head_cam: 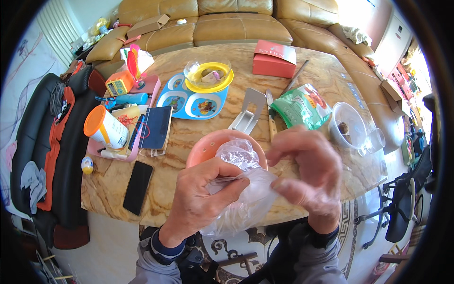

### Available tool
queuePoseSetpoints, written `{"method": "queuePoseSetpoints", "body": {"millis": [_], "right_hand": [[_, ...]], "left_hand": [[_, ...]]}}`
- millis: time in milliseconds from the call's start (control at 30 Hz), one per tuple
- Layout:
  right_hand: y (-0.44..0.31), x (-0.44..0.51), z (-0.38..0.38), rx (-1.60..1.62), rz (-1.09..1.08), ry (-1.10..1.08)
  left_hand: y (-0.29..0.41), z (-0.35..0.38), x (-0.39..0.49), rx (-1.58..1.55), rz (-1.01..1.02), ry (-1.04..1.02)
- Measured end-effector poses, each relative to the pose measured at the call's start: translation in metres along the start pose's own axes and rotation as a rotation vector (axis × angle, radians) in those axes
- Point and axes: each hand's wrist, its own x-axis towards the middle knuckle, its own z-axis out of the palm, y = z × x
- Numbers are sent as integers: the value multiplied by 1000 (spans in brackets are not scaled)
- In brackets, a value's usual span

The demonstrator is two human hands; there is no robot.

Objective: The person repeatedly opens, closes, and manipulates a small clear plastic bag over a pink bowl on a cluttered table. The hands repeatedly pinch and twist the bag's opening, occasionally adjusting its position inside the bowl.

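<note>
My left hand (205, 195) pinches a clear plastic bag (248, 204) between thumb and fingers, over the near edge of the marble-patterned table (113, 191). Part of the thin plastic lies inside a pink plastic bowl (203, 151) with small holes, just beyond the hand. My right hand (308, 170), blurred, is at the right of the bag with thumb and fingers apart; whether the thumb touches the plastic, I cannot tell. Beyond the right hand are a green printed packet (301, 106) and a knife with a wooden handle (272, 124). A grey phone stand (248, 112) rises behind the bowl.
A black phone (138, 188) lies at left, near a pink tray (133, 154) holding an orange-lidded canister (106, 127) and notebook (154, 126). Farther back are a blue divided plate (179, 112), a yellow bowl (227, 83) and a red box (273, 64). A clear tub (347, 124) stands right.
</note>
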Motion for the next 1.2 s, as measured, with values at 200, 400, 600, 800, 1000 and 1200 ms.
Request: {"method": "queuePoseSetpoints", "body": {"millis": [200, 400, 600, 800, 1000, 1200], "right_hand": [[1, -2, 8, -181, 24, -106], [0, -5, -1, 71, 224, 45], [-2, -7, -6, 15, 382, 57], [0, -6, -11, 94, 352, -15], [7, -5, -8, 8, 258, -30], [1, -6, -5, 256, 192, 133]], "left_hand": [[-8, 7, 2, -25, 52, 3], [-8, 6, 4, -12, 74, 30], [-4, 2, 2, -85, 72, 89], [-5, 1, 5, -182, 108, 70], [-8, 3, 3, -118, 91, 64], [-10, 2, 3, -127, 85, 91]]}}
